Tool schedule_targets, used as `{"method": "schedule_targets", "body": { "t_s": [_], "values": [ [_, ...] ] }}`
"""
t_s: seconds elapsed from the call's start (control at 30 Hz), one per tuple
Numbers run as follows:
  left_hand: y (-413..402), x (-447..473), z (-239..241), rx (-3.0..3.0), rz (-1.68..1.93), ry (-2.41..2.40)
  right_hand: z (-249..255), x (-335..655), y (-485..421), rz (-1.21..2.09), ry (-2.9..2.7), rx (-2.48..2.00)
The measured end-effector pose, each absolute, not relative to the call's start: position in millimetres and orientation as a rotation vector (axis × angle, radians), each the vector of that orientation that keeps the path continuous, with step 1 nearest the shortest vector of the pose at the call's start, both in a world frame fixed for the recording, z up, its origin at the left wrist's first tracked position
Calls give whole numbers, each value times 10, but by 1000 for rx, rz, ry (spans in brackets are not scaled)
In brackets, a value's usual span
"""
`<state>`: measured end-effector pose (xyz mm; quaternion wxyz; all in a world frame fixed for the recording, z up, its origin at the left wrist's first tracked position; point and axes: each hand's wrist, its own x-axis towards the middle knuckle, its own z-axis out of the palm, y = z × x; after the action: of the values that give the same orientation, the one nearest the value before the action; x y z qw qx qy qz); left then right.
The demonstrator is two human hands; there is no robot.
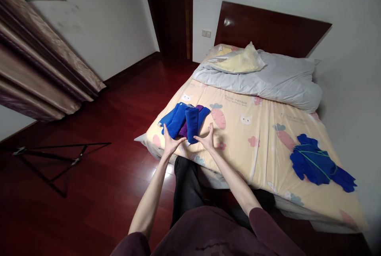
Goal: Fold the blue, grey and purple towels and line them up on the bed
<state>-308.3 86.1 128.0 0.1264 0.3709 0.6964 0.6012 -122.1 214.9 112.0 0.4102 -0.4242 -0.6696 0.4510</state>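
A small pile of folded blue towels point(176, 120) lies near the left front corner of the bed, with bits of purple cloth point(183, 129) showing between them. On top stands out one narrow, folded or rolled blue towel point(192, 124). At the pile's near left edge is my left hand point(172, 143), thumb and fingers spread wide. My right hand point(208, 141) is on the other side, also spread, its thumb tip close to the lower end of the narrow towel. Whether either thumb presses on the cloth I cannot tell.
A crumpled blue cloth with green lines point(317, 162) lies on the bed's right side. The patterned bedsheet point(235, 133) leads up to a grey quilt point(285, 75) and a headboard point(268, 27). To the left, black tripod legs point(50, 154) stand on the floor, below a curtain point(41, 57).
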Motion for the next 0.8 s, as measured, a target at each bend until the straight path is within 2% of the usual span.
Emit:
{"method": "schedule_targets", "body": {
  "t_s": [0.17,0.3,0.4,0.5,0.6,0.67,0.8],
  "values": [
    [903,-3033,1391,1101,1626,2160,1129,-1193,2163,1190,-1693,-1040],
    [917,-2816,1534,1299,1605,2106,1163,-1110,2037,1213,-1656,-992],
    [707,-2475,1431,1378,1554,1984,1083,-747,1904,1245,-1602,-976],
    [382,-2151,1061,1337,1193,1796,945,-36,1898,1204,-1565,-1063],
    [-43,-1856,652,1248,902,1704,944,1008,1931,955,-1422,-1513],
    [-345,-1684,487,1119,868,1877,1038,1791,1969,772,-1303,-1799],
    [-706,-1501,430,909,1001,2124,1279,3247,2152,561,-1156,-1972]
  ]
}}
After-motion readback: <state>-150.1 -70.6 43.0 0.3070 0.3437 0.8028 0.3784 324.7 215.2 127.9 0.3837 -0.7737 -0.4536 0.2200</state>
